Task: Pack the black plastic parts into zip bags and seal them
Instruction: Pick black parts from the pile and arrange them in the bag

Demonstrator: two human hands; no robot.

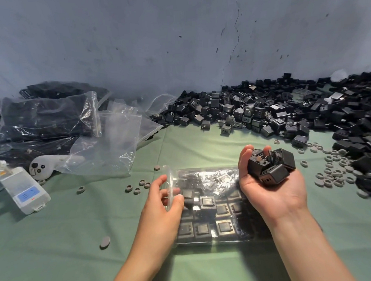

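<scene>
Now: handful ready, bag mouth held open

- Zip bag lies flat on the green-clothed table, midway along the near edge, with its mouth facing left.
- Through the film I see black parts already set in tidy rows, flat faces up. Glare hides much of the far half of the bag.
- Left hand pinches the lip at the mouth. Thumb and fingers are curled on the plastic, lifting it into an arch.
- Right hand is palm-up above the bag's right end, fingers curled round a loose clump of the same parts. Metal prongs show on one or two.

My read: the step in hand is loading this clump.
- The right hand sits over the closed end, so I would carry it across to the mouth on the left.
- I would feed pieces in a few at a time rather than tip the lot, or the rows will likely get knocked.
- I would hold the lip high and wide. Prongs could snag or pierce the film.
- I would leave the zip strip free of parts so it can seal.

Outward:
- A loose heap of parts runs along the far edge into the far right corner.
- Grey rings are scattered near the right edge.
- Filled bags and empty bags lie toward the far left corner.
- A small white case lies near the left edge.
</scene>
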